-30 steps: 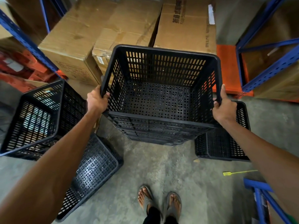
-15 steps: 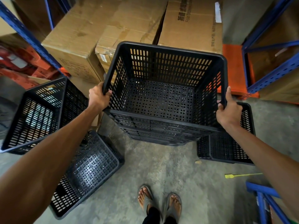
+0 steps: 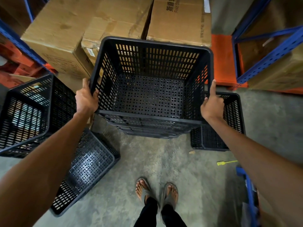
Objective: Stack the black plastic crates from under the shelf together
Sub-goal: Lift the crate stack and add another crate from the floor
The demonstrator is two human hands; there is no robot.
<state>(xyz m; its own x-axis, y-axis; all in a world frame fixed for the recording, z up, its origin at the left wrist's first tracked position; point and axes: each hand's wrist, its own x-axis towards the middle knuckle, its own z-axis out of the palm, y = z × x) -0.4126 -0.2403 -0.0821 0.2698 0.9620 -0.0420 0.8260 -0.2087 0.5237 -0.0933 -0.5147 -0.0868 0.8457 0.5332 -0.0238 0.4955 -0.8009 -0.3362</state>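
A black perforated plastic crate (image 3: 152, 76) is held up in front of me, mouth facing me. My left hand (image 3: 86, 99) grips its left rim and my right hand (image 3: 212, 104) grips its right rim. Rims of other crates nested under it show along its near edge. On the floor at the right stands another black crate (image 3: 232, 128), partly hidden by the held one and my right arm. At the left a black crate (image 3: 29, 115) sits tilted on an overturned crate (image 3: 90, 164).
Cardboard boxes (image 3: 91, 30) stand close behind the held crate. Blue shelf uprights (image 3: 268, 53) and an orange pallet (image 3: 221, 61) are at the right, another blue upright (image 3: 21, 45) at the left. A yellow tie (image 3: 227, 162) lies on the concrete floor near my sandalled feet (image 3: 157, 192).
The held crate has moved slightly up and closer to me, with both hands keeping their grip. The view has shifted a little; the floor crates stay where they were.
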